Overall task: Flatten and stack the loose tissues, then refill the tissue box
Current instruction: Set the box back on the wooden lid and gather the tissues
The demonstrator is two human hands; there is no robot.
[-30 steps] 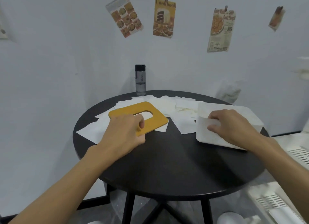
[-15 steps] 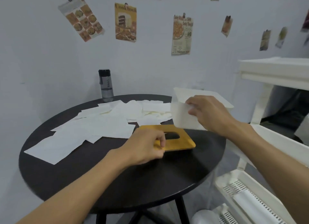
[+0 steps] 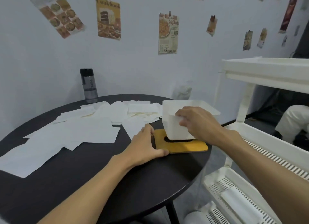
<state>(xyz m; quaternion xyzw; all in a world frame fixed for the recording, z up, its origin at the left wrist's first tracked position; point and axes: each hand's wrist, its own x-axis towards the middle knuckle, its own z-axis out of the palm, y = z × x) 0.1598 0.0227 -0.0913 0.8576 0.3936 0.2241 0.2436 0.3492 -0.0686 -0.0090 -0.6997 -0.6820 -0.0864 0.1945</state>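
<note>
Several loose white tissues (image 3: 93, 128) lie spread over the left and far parts of the round black table (image 3: 117, 173). A flat yellow lid (image 3: 187, 146) with an oval slot lies near the table's right edge. The white tissue box (image 3: 173, 131) stands on the lid's far part, open side up. My right hand (image 3: 197, 121) grips the box's near wall, fingers curled over its rim. My left hand (image 3: 143, 145) rests flat on the table against the lid's left edge, thumb along its front edge.
A dark-capped water bottle (image 3: 89, 86) stands at the table's far edge by the wall. A white tiered cart (image 3: 267, 73) stands close to the table on the right. Behind the cart a seated person's leg (image 3: 294, 116) shows.
My left hand slid the yellow lid from the table's left to its right side and now lies flat beside it. My right hand lifted the white box and set it on the lid.
</note>
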